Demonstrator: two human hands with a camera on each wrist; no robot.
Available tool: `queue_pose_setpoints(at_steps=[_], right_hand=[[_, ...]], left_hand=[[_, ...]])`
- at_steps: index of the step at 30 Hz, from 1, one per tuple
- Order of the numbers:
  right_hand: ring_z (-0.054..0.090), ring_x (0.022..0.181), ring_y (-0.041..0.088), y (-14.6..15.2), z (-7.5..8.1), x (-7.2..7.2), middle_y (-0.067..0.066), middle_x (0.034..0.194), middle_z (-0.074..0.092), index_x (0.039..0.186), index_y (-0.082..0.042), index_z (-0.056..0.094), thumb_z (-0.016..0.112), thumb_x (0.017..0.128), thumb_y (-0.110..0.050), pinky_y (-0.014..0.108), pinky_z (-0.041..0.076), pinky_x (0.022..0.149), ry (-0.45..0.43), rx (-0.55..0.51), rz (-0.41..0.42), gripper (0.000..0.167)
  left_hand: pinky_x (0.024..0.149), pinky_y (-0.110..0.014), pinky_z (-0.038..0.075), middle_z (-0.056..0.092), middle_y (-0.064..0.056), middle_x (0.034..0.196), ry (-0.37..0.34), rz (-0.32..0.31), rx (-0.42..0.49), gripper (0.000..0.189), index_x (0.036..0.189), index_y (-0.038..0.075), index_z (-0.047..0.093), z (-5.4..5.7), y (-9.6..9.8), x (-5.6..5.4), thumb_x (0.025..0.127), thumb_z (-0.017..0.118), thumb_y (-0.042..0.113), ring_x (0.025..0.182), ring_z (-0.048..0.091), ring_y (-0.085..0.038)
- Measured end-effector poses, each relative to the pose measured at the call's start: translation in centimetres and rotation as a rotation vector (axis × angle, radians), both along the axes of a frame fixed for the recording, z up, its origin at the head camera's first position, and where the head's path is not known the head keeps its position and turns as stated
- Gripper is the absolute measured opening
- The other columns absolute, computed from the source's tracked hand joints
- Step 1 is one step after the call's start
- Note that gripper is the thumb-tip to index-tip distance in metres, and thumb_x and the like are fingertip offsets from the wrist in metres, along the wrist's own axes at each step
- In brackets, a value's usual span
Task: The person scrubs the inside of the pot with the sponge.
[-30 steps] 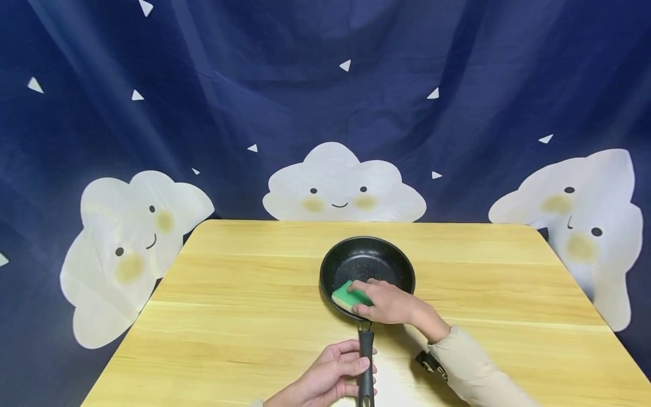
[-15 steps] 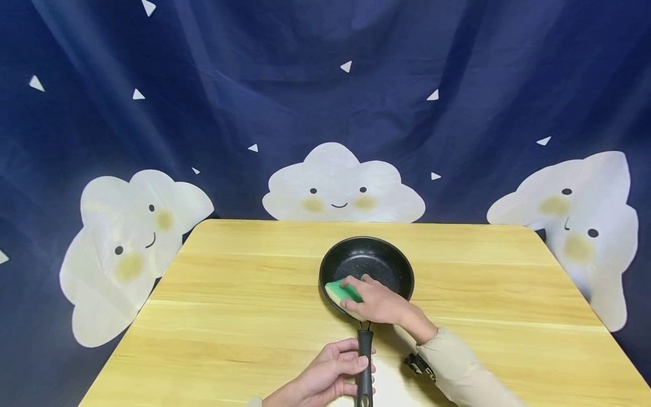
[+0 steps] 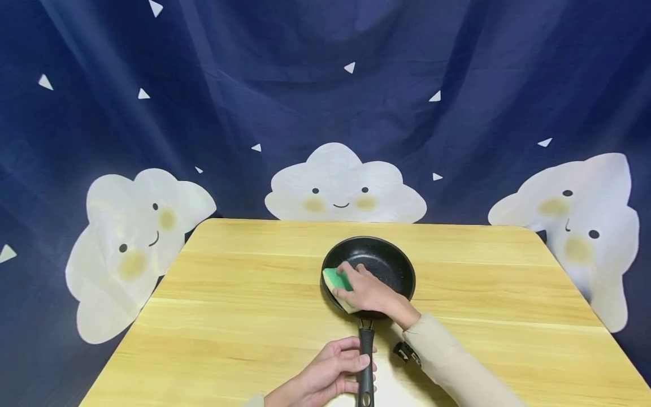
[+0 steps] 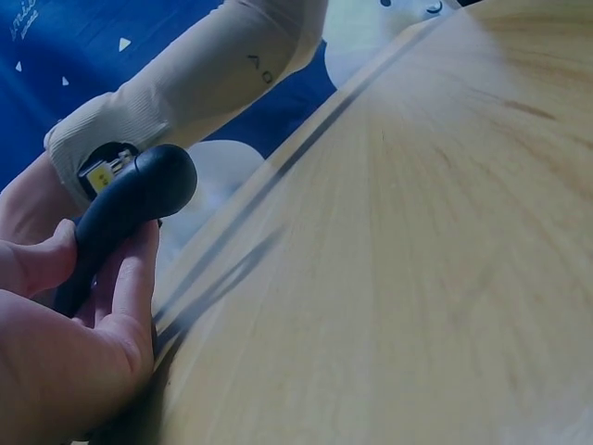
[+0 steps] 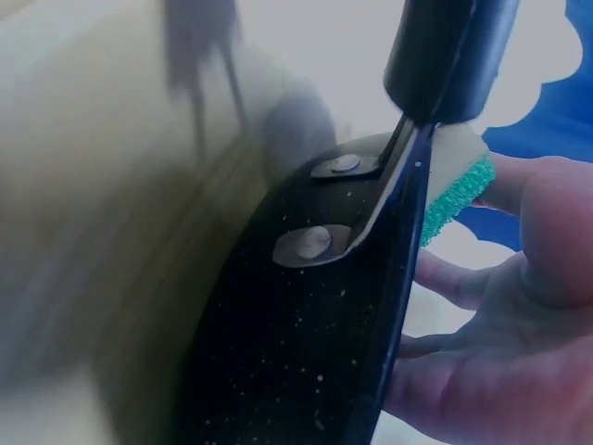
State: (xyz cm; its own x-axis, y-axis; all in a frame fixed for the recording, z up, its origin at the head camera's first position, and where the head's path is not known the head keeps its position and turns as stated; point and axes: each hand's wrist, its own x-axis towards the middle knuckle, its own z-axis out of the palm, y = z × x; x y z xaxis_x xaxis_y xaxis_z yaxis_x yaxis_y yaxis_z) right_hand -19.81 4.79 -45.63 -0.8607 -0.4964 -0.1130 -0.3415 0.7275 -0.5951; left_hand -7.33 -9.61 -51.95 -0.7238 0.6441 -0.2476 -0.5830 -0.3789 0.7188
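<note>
A black frying pan (image 3: 391, 265) stands on the wooden table, its handle (image 3: 366, 350) pointing toward me. My left hand (image 3: 330, 373) grips that handle, thumb on top and fingers wrapped beneath; the left wrist view shows the handle's rounded end (image 4: 167, 181) between thumb and fingers. With my right hand (image 3: 368, 291) I hold a sponge (image 3: 333, 278), green on top and pale yellow below, against the pan's near-left inner wall. In the right wrist view the sponge's green scouring side (image 5: 460, 199) shows above the rim, next to the riveted handle bracket (image 5: 315, 243). The pan hides the sponge's lower part there.
The light wooden table (image 3: 229, 316) extends to both sides of the pan. Behind it hangs a dark blue curtain (image 3: 305, 85) with white clouds and triangles. A small dark device (image 3: 407, 351) sits under my right sleeve (image 3: 458, 362).
My right hand has slid the sponge leftward and then farther up along the pan's left inner wall, tilting it more. The left hand keeps its grip on the handle, and the pan stays in place.
</note>
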Motion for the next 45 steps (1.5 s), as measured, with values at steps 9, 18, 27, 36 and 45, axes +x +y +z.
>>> queue_pose_setpoints(at_steps=[9, 18, 27, 36, 45], right_hand=[[0.053, 0.087, 0.031, -1.1, -0.2, -1.5, 0.018, 0.108, 0.047, 0.138, -0.014, 0.043, 0.065, 0.102, -0.031, 0.039, 0.047, 0.069, -0.01, 0.02, -0.004, 0.046], [0.051, 0.09, 0.031, -1.1, -0.5, -2.6, 0.019, 0.11, 0.047, 0.132, -0.012, 0.043, 0.071, 0.099, -0.024, 0.039, 0.049, 0.07, 0.032, 0.012, -0.02, 0.045], [0.045, 0.092, 0.032, -0.7, -1.0, -3.8, 0.016, 0.109, 0.043, 0.133, -0.014, 0.041, 0.072, 0.098, -0.024, 0.042, 0.049, 0.073, 0.094, 0.084, -0.049, 0.048], [0.045, 0.092, 0.033, -0.3, -1.4, -4.2, 0.017, 0.11, 0.045, 0.133, -0.015, 0.045, 0.075, 0.096, -0.02, 0.043, 0.05, 0.072, 0.202, 0.164, -0.05, 0.048], [0.047, 0.096, 0.038, 0.6, -1.7, -4.4, 0.019, 0.112, 0.047, 0.127, -0.017, 0.052, 0.082, 0.089, -0.02, 0.047, 0.045, 0.068, 0.341, 0.254, -0.068, 0.049]], left_hand=[[0.078, -0.034, 0.063, 0.066, -0.008, 0.1, 0.009, 0.002, 0.014, 0.035, 0.131, -0.006, 0.055, 0.1, -0.1, -0.1, 0.1, 0.063, 0.007, 0.091, 0.068, -0.016], [0.075, -0.033, 0.063, 0.07, -0.006, 0.099, -0.005, -0.005, 0.034, 0.027, 0.125, -0.001, 0.057, -0.1, 0.1, 0.2, 0.1, 0.063, 0.006, 0.085, 0.071, -0.017], [0.074, -0.032, 0.063, 0.07, -0.006, 0.1, -0.011, -0.01, 0.039, 0.024, 0.122, 0.002, 0.057, -0.1, 0.1, 0.2, 0.1, 0.064, 0.007, 0.082, 0.071, -0.017], [0.074, -0.033, 0.063, 0.069, -0.006, 0.099, -0.01, -0.007, 0.043, 0.021, 0.12, 0.004, 0.057, -0.1, 0.1, 0.1, 0.1, 0.063, 0.006, 0.082, 0.071, -0.018], [0.075, -0.035, 0.063, 0.068, -0.006, 0.098, -0.002, 0.01, 0.026, 0.02, 0.119, 0.003, 0.057, 0.1, 0.1, 0.2, 0.1, 0.062, 0.005, 0.081, 0.071, -0.02]])
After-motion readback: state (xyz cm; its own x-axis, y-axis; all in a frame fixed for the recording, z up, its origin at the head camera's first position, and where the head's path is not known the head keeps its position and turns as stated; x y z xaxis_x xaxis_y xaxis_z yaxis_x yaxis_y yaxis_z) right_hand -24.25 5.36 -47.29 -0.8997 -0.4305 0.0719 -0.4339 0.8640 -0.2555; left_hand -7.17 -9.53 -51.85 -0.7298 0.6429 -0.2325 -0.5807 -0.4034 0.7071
